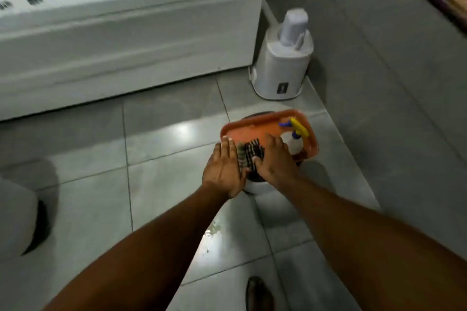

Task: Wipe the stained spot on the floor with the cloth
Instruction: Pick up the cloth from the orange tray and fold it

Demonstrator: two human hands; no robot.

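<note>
Both hands reach out over an orange tray (pixel 255 129) that sits on a white bucket (pixel 255 188) on the grey floor (pixel 164 184); the left hand (pixel 225 169) is flat, fingers straight, pressed against the left side of a dark striped cloth (pixel 251 156) at the tray's near edge; the right hand (pixel 274 159) lies on the cloth's right side, fingers spread; a spray bottle (pixel 294 140) lies in the tray's right corner; a wet stained spot (pixel 212 233) shines on the floor between the arms.
</note>
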